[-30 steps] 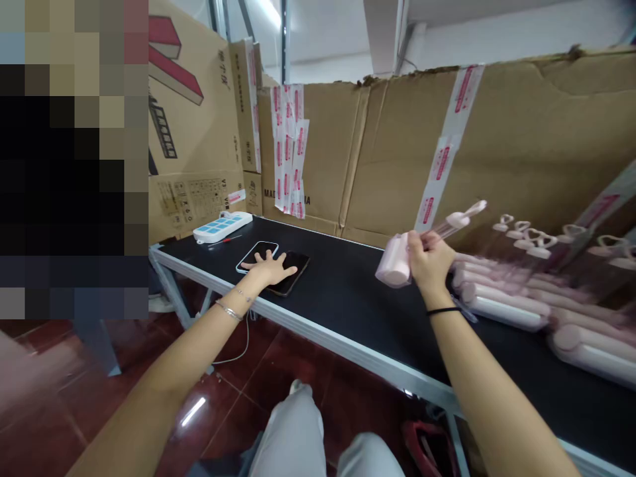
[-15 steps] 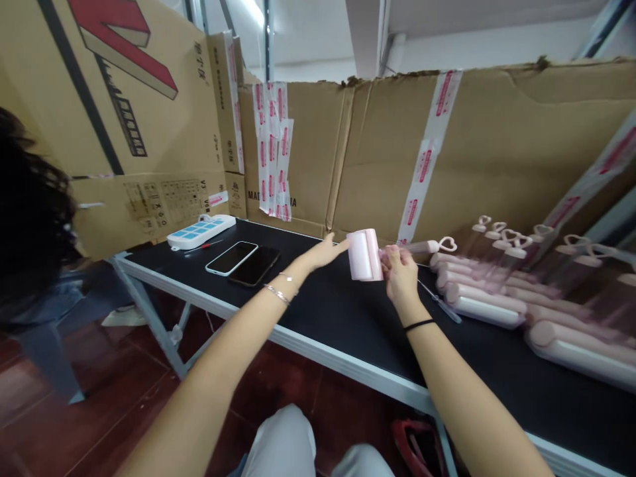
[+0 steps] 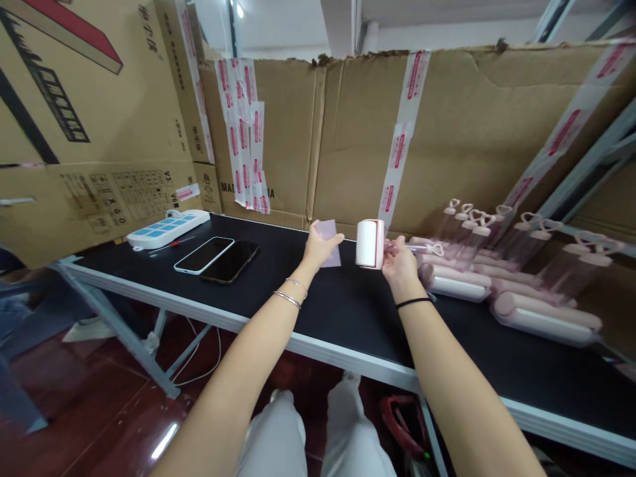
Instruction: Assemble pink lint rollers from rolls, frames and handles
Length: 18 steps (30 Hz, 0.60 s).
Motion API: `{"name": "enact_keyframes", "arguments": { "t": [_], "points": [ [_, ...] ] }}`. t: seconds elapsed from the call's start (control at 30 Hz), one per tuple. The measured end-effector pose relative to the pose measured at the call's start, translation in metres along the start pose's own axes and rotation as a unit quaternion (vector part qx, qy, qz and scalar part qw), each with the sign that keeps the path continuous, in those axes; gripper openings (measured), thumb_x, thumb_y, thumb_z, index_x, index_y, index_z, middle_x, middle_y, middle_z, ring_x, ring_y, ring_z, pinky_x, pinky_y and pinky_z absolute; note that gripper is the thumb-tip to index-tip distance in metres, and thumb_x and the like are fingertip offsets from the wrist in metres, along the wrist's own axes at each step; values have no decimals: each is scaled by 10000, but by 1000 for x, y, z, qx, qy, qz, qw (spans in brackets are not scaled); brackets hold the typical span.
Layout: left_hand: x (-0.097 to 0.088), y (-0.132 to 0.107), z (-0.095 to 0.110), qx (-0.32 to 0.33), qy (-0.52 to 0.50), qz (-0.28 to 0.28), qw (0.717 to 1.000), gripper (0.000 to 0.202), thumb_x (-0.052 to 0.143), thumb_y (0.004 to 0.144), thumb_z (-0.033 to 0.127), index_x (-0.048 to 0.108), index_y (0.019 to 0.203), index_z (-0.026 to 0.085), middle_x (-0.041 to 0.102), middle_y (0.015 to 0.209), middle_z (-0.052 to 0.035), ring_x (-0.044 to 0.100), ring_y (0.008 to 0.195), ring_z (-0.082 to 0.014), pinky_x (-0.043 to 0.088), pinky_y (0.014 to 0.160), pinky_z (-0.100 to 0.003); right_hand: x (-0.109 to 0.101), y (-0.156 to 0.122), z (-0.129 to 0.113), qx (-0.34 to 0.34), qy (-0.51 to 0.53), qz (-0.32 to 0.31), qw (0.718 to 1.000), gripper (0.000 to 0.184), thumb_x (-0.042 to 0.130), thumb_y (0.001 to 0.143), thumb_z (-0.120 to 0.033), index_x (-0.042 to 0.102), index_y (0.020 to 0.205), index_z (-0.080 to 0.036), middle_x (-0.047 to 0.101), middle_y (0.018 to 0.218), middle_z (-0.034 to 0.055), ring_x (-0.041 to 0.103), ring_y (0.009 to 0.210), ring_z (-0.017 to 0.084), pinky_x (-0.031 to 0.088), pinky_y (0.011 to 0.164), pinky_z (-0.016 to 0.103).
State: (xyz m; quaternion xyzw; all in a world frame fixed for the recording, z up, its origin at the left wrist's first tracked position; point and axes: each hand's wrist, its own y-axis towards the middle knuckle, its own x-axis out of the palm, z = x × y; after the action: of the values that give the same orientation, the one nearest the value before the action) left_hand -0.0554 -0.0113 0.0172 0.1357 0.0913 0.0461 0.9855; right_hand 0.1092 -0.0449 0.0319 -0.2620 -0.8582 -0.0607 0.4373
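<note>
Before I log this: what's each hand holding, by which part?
Right hand: a roller, by its handle. Left hand: a purple sheet, thumb across its front.

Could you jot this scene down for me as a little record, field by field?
Left hand: holding a purple sheet
Right hand: gripping a lint roller by its handle
Roller colors: white roll, pink casing
Left part of table: two phones side by side, a power strip beyond them
Right part of table: more rollers, heart-shaped loops on top
Behind table: taped cardboard
</note>
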Motion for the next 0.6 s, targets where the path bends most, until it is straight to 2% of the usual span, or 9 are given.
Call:
{"name": "enact_keyframes", "arguments": {
  "t": [0.1, 0.2, 0.27, 0.33, 0.4, 0.47, 0.53, 0.6],
  "points": [
    [-10, 5, 0, 1, 122, 14, 992, 924, 732, 709, 408, 244, 1438, 117, 483, 1354, -224, 482, 1252, -302, 390, 1010, -373, -4, -1, -9, 6, -2, 8, 1000, 260, 467, 942, -212, 461, 686, -165, 539, 582, -50, 533, 486, 28, 498, 525, 108],
    [-15, 4, 2, -10, 231, 38, 972, 897, 665, 766, 429, 226, 1447, 46, 333, 1443, -286, 350, 1341, -372, 350, 1044, -440, -3, -5, -9, 26, -3, -3, 1000, 263, 462, 941, -207, 461, 681, -165, 553, 595, -37, 543, 495, 36, 514, 536, 123],
    [-16, 0, 5, -7, 279, 79, 957, 824, 619, 805, 413, 246, 1442, 47, 230, 1498, -278, 263, 1376, -405, 305, 1064, -506, 1, -9, -8, 36, 6, -16, 999, 260, 444, 948, -196, 474, 692, -158, 550, 588, -37, 537, 491, 34, 514, 539, 117],
    [-12, -4, 9, 55, 286, 116, 950, 716, 583, 836, 381, 303, 1419, 73, 179, 1531, -241, 193, 1408, -385, 231, 1106, -520, 5, -13, -6, 43, 12, -31, 999, 251, 430, 954, -181, 487, 711, -149, 543, 580, -40, 527, 488, 29, 512, 551, 106],
    [-5, -9, 12, 156, 223, 84, 959, 606, 529, 874, 373, 348, 1393, 116, 259, 1516, -199, 245, 1405, -311, 226, 1131, -454, 9, -17, -4, 43, 12, -35, 998, 250, 419, 958, -172, 488, 719, -147, 538, 577, -42, 519, 487, 25, 515, 572, 104],
    [6, -14, 12, 217, 117, -14, 969, 572, 503, 890, 386, 342, 1390, 159, 389, 1454, -166, 398, 1327, -250, 319, 1091, -391, 10, -19, 0, 40, 8, -42, 998, 255, 403, 963, -171, 482, 720, -154, 547, 592, -38, 530, 508, 28, 527, 604, 116],
    [15, -20, 12, 216, 35, -83, 972, 656, 581, 843, 389, 311, 1397, 167, 481, 1378, -157, 506, 1226, -233, 396, 1027, -363, 10, -20, 8, 35, -5, -63, 997, 245, 405, 958, -169, 472, 722, -166, 553, 616, -33, 548, 542, 33, 531, 631, 130],
    [19, -25, 13, 208, 10, -79, 975, 754, 677, 767, 352, 301, 1394, 164, 510, 1346, -149, 530, 1190, -235, 411, 1008, -352, 6, -18, 16, 25, -59, -102, 993, 202, 455, 936, -209, 465, 736, -182, 564, 658, -19, 578, 609, 61, 545, 654, 177]
  ]
}}
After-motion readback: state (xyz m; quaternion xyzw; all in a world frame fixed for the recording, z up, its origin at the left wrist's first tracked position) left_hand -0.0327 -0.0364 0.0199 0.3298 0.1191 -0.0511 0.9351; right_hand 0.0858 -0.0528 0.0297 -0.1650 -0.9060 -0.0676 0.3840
